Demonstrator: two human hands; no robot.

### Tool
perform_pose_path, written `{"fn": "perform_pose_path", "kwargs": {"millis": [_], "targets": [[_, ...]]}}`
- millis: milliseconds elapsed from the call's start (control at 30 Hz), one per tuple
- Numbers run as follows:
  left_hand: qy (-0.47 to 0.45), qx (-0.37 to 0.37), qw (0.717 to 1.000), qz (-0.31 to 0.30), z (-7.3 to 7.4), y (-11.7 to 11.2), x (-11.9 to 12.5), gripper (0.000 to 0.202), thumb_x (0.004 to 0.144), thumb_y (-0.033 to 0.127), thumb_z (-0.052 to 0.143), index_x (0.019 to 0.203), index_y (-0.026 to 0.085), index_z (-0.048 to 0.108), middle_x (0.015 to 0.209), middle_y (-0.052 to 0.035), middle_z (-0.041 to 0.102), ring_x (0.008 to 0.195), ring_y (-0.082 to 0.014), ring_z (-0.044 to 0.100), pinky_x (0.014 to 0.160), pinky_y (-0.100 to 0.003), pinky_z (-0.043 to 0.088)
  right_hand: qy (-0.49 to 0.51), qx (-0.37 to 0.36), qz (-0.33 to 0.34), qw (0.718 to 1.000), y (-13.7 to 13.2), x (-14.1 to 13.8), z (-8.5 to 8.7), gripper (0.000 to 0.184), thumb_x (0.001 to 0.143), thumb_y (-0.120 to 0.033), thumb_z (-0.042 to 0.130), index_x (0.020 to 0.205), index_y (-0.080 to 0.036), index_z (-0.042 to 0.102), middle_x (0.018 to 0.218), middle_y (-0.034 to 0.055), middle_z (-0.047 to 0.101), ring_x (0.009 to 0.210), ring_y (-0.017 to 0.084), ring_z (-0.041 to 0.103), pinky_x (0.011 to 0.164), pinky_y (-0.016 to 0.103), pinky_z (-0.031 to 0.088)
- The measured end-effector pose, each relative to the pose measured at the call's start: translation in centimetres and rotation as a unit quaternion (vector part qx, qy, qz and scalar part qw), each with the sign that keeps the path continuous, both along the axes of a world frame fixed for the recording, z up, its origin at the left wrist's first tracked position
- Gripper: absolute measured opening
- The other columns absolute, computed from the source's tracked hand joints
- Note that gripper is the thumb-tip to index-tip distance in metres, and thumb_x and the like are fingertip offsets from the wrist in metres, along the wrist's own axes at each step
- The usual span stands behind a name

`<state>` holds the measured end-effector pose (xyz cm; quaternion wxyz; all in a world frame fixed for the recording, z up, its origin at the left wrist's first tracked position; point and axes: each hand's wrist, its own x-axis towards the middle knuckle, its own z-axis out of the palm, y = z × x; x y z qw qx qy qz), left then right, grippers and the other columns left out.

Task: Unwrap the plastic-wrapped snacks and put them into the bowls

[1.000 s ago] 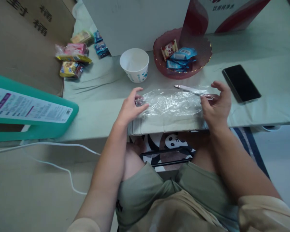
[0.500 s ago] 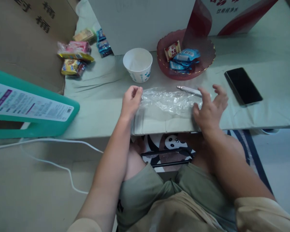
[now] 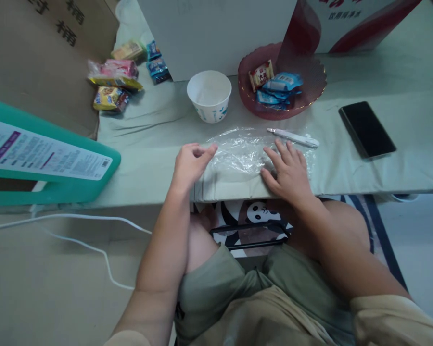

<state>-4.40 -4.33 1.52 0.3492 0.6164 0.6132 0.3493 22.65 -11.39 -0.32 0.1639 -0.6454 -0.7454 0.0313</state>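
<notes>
A crinkled clear plastic bag (image 3: 238, 151) lies flat near the table's front edge. My left hand (image 3: 193, 163) is at its left end, thumb and fingers closed in a pinch on the edge of the plastic. Fingers spread, my right hand (image 3: 288, 170) rests palm down on the right part of the bag. Just beyond that hand lies a slim white utility knife (image 3: 293, 137), partly over or beside the plastic. A white paper cup (image 3: 209, 98) with blue print stands behind the bag.
A pink glass bowl (image 3: 315, 89) holds blue packets and a wrapped snack. At right lies a black phone (image 3: 368, 129). Packaged snacks (image 3: 117, 79) sit at back left beside a cardboard box (image 3: 46, 62). A green container (image 3: 94, 187) stands at left; a white box (image 3: 220, 33) is behind.
My right hand has moved left and down from the bag's right end and now lies on the plastic. My left hand has shifted slightly left and nearer, and the bag lies flatter.
</notes>
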Motion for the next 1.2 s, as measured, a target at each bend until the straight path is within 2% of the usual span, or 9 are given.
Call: {"fn": "perform_pose_path", "kwargs": {"millis": [200,367,467,567,700,833,1000,1067,1200], "targets": [[-0.011,-0.034,0.999,-0.031,1.6,-0.8,0.7,0.029,0.085,0.039,0.066,0.063,0.020,0.063,0.066,-0.0008,0.061,0.068,-0.0160,0.060,0.067,-0.029,0.049,0.001,-0.030,-0.005,1.000,0.2,-0.1,-0.3,0.060,0.099,-0.046,0.049,0.157,-0.032,0.045,0.169,0.0091,0.036,0.156,0.043,0.030,0.121,0.070,0.027],[-0.158,-0.055,0.986,0.024,0.3,0.4,1.7,0.019,0.094,0.042,0.057,0.089,0.023,0.054,0.092,-0.0022,0.066,0.084,-0.0136,0.064,0.073,-0.026,0.056,-0.025,-0.054,-0.007,0.998,0.1,-0.5,-0.1,0.055,0.101,-0.045,0.044,0.152,-0.028,0.052,0.165,0.0115,0.043,0.152,0.043,0.037,0.118,0.069,0.034],[-0.223,-0.141,0.964,-0.036,0.4,0.1,2.2,0.042,0.086,0.040,0.069,0.115,0.030,0.040,0.110,-0.0035,0.066,0.087,-0.0139,0.068,0.071,-0.028,0.058,-0.030,-0.040,-0.025,0.998,-0.6,-1.0,0.4,0.051,0.100,-0.046,0.044,0.146,-0.027,0.058,0.159,0.0130,0.051,0.146,0.043,0.045,0.112,0.066,0.044],[-0.232,-0.189,0.953,-0.051,0.9,-0.4,2.5,0.066,0.073,0.023,0.078,0.123,0.030,0.035,0.102,-0.0029,0.068,0.070,-0.0111,0.065,0.060,-0.023,0.051,-0.045,-0.068,-0.041,0.996,-2.3,-1.5,1.9,0.050,0.098,-0.048,0.049,0.144,-0.028,0.059,0.155,0.0153,0.054,0.138,0.043,0.052,0.102,0.064,0.051],[-0.257,-0.175,0.950,-0.037,1.5,-0.1,2.3,0.057,0.069,0.015,0.074,0.116,0.024,0.042,0.088,-0.0025,0.070,0.059,-0.0074,0.057,0.051,-0.018,0.036,-0.025,-0.049,-0.038,0.998,-4.3,-1.0,4.6,0.044,0.095,-0.047,0.056,0.131,-0.024,0.066,0.151,0.0182,0.054,0.141,0.046,0.046,0.106,0.068,0.045],[-0.284,-0.189,0.934,-0.103,1.8,0.4,2.2,0.060,0.065,0.013,0.073,0.117,0.024,0.046,0.090,-0.0025,0.073,0.058,-0.0065,0.055,0.052,-0.020,0.036,0.130,-0.012,0.024,0.991,-2.0,0.2,5.5,0.060,0.088,-0.044,0.066,0.142,-0.022,0.055,0.147,0.0189,0.056,0.140,0.040,0.050,0.115,0.063,0.041],[-0.323,-0.152,0.913,-0.199,1.8,0.5,2.3,0.064,0.065,0.019,0.078,0.122,0.027,0.049,0.095,-0.0002,0.074,0.055,-0.0046,0.055,0.054,-0.021,0.039,0.372,-0.204,0.068,0.903,3.3,-0.7,3.1,0.112,0.064,-0.046,0.085,0.158,-0.022,0.029,0.147,0.0213,0.056,0.131,0.037,0.060,0.106,0.055,0.052],[-0.338,-0.133,0.907,-0.213,1.7,0.6,2.0,0.066,0.066,0.024,0.081,0.125,0.029,0.051,0.097,-0.0004,0.074,0.056,-0.0054,0.056,0.056,-0.022,0.041,0.442,-0.253,0.070,0.858,4.0,-1.5,2.4,0.098,0.061,-0.044,0.087,0.147,-0.022,0.045,0.136,0.0182,0.064,0.118,0.032,0.067,0.098,0.050,0.056],[-0.363,-0.071,0.911,-0.180,1.5,0.9,1.4,0.068,0.067,0.041,0.087,0.127,0.031,0.057,0.107,-0.0041,0.074,0.072,-0.0135,0.068,0.060,-0.026,0.049,0.491,-0.313,0.094,0.808,3.5,-2.4,2.4,0.029,0.075,-0.040,0.076,0.093,-0.020,0.064,0.091,0.0072,0.074,0.079,0.020,0.070,0.076,0.037,0.057]]}}
